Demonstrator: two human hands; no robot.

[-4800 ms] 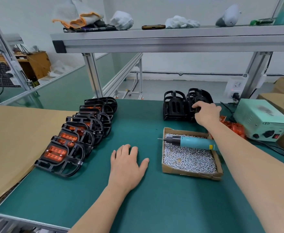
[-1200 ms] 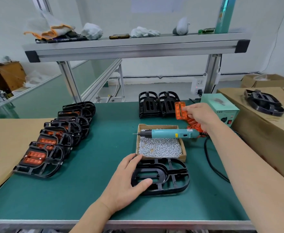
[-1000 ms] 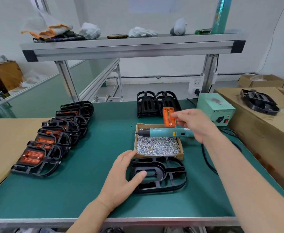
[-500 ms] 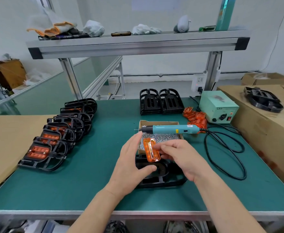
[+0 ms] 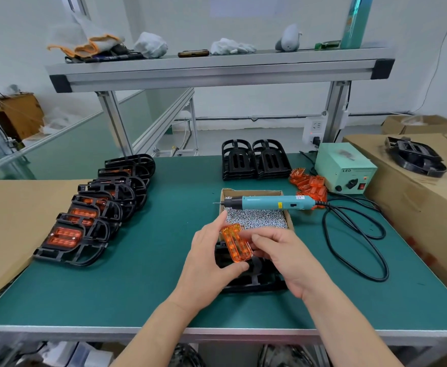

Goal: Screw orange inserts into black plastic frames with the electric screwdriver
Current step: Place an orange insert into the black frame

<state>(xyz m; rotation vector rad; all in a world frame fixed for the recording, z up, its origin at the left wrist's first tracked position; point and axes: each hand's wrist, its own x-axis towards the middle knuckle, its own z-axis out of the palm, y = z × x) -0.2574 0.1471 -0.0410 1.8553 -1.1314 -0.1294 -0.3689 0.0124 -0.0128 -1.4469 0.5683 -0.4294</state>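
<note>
An orange insert (image 5: 237,243) is held just in front of the box (image 5: 248,191) of screws. It is above a black frame (image 5: 256,283) that lies flat on the green worktop (image 5: 150,287) on the near side of the box. The insert is pinched by the left hand (image 5: 209,263), forefinger at its far end and thumb at its near end. Its right edge is gripped by the curled fingers of the right hand (image 5: 283,255), so both hands are brought together on the one piece. Whether the insert touches the frame cannot be told, since the hands cover much of the frame. The screwdriver (image 5: 270,202) is laid across the far part of the box, its bit pointing out past the box's left wall, and is touched by neither hand. Its black cable (image 5: 354,234) is looped on the worktop to the right of the box. A heap of loose inserts (image 5: 308,184) is seen beyond and to the right of the box, just beside a pale green power unit (image 5: 345,168). Straight beyond the box, two piles of empty frames (image 5: 254,160) are set side by side. Well to the left of the box, a row of finished frames (image 5: 95,207) is laid overlapping.
</note>
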